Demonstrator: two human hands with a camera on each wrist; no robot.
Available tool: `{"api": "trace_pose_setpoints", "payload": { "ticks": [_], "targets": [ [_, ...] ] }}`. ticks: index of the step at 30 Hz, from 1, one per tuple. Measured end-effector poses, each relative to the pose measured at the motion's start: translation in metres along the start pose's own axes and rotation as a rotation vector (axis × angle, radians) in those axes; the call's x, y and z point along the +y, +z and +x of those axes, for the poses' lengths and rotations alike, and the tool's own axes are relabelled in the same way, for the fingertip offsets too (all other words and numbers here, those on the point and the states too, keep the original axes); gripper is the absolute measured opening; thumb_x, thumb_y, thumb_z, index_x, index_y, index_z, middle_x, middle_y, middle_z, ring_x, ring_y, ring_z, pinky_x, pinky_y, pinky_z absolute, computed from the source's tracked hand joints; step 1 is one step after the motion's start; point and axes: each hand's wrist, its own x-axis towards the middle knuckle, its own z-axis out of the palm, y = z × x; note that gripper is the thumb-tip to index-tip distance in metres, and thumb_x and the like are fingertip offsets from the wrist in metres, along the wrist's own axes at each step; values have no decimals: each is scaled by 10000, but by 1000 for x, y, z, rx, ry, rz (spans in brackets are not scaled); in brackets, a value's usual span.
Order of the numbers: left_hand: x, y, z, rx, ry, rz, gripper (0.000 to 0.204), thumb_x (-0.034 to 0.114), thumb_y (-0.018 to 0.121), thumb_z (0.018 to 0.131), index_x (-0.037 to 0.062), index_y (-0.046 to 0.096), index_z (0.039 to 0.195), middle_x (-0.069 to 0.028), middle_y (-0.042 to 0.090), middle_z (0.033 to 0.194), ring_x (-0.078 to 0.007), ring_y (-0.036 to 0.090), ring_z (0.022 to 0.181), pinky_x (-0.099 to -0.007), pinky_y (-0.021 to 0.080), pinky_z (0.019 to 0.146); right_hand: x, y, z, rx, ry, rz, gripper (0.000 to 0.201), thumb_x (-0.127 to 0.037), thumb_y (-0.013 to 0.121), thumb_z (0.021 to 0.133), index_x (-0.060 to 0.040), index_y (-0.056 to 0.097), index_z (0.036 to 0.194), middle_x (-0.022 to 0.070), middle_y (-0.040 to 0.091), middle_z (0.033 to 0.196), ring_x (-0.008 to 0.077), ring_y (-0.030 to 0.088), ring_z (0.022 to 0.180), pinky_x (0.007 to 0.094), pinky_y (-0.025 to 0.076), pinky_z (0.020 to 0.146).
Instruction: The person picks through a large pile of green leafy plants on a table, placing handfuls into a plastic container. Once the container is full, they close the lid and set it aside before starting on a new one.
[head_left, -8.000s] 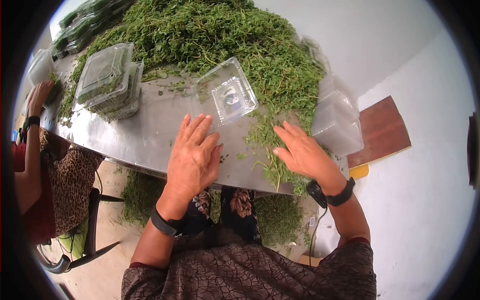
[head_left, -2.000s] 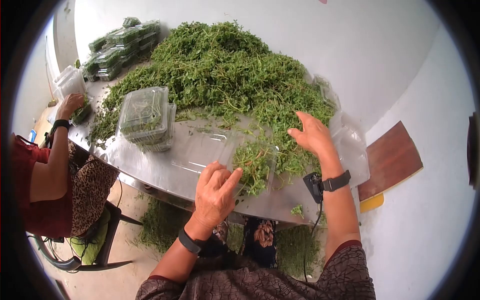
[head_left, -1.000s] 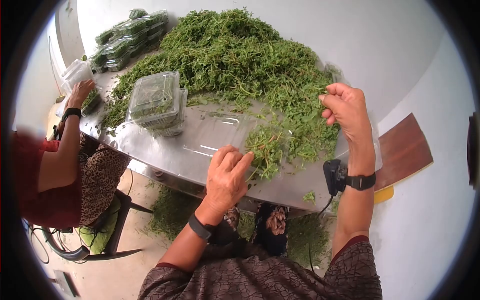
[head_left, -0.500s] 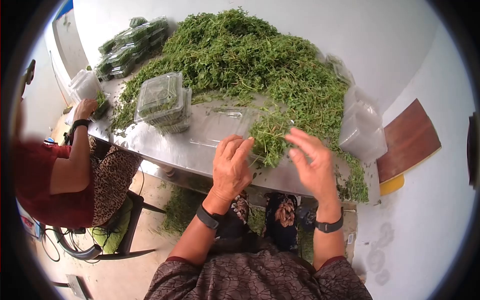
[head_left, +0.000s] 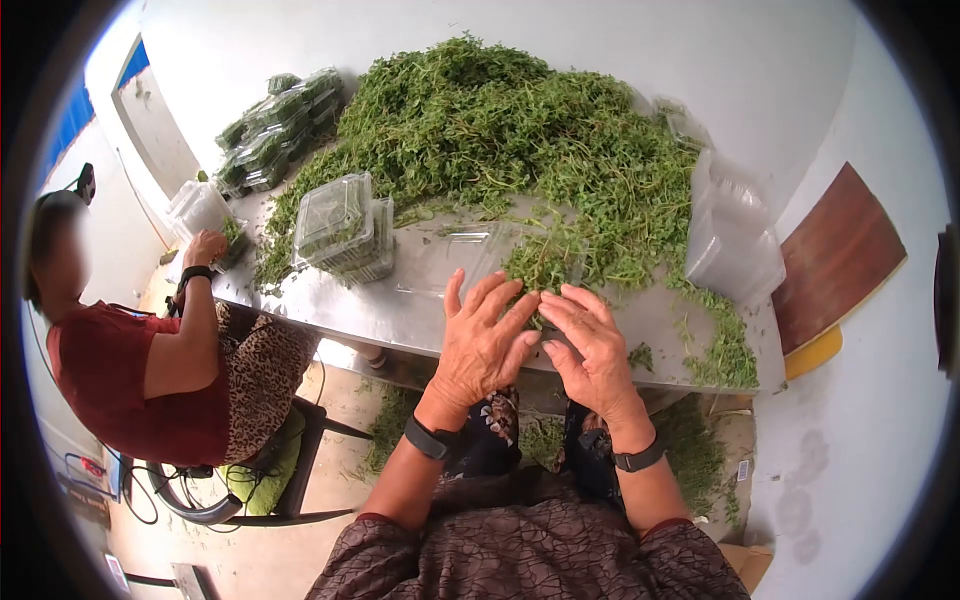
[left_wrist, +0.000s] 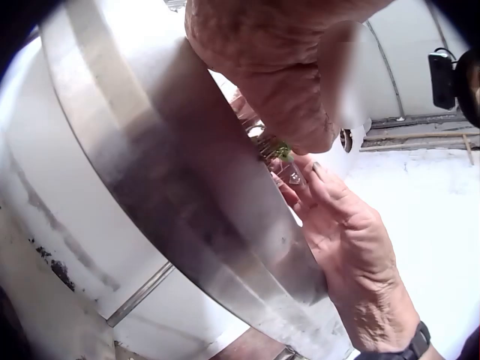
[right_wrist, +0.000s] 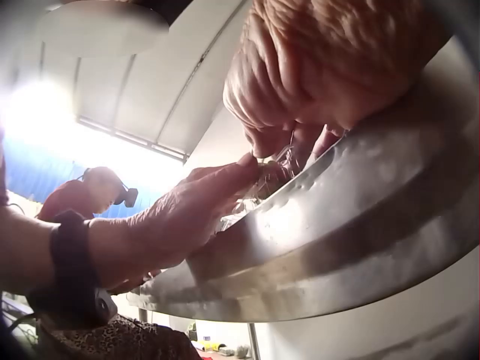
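An open clear plastic clamshell box lies at the table's near edge, its lid (head_left: 455, 262) flat to the left and a bunch of leafy green sprigs (head_left: 545, 258) in its other half. Over the near side of that bunch, my left hand (head_left: 485, 335) spreads its fingers, and my right hand (head_left: 592, 350) comes in from the right with fingers fairly straight. The fingertips of both hands meet at the greens and partly hide them. In the left wrist view the right hand (left_wrist: 352, 247) reaches to the box side, where a bit of green shows.
A large heap of greens (head_left: 520, 130) covers the back of the metal table (head_left: 400, 325). Closed boxes (head_left: 340, 225) stand to the left, filled ones (head_left: 285, 125) farther back. Stacked empty boxes (head_left: 735, 235) stand right. Another person (head_left: 150, 350) sits at the left.
The box, bare at first, now holds greens. My right hand went to the heap, rose with curled fingers, then came down beside my left hand. The left fingers have spread from a curl.
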Motion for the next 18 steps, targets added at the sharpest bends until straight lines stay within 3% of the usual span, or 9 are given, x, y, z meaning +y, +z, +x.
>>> {"api": "trace_pose_setpoints", "payload": {
  "ticks": [6, 10, 12, 18],
  "targets": [
    [-14, -3, 12, -24, -88, 79, 254, 281, 538, 909, 72, 653, 997, -57, 621, 1079, -312, 482, 1198, -573, 144, 1113, 0, 2, 1, 41, 10, -17, 377, -13, 662, 777, -5, 627, 1152, 122, 645, 1167, 333, 517, 1205, 434, 446, 999],
    [-8, -13, 20, -56, -60, 85, 244, 264, 569, 893, 69, 661, 1007, -71, 614, 1094, -306, 486, 1193, -564, 156, 1114, -2, 1, 1, 37, 3, -31, 355, 18, 670, 745, -2, 631, 1098, 123, 651, 1130, 343, 530, 1179, 433, 474, 961],
    [0, -22, 25, 136, -85, 68, 233, 239, 606, 875, 65, 671, 1015, -87, 608, 1103, -299, 498, 1177, -547, 172, 1116, -2, 1, 0, 45, 12, -22, 348, 26, 671, 737, -3, 632, 1082, 124, 651, 1124, 347, 534, 1172, 433, 486, 944],
    [3, -14, 28, 3, -29, 15, 232, 231, 602, 880, 76, 673, 1038, -89, 612, 1100, -303, 509, 1172, -531, 174, 1123, -4, -1, 2, 50, -9, -39, 352, 28, 669, 717, -6, 634, 1066, 126, 649, 1109, 342, 545, 1154, 426, 511, 905]
  ]
}}
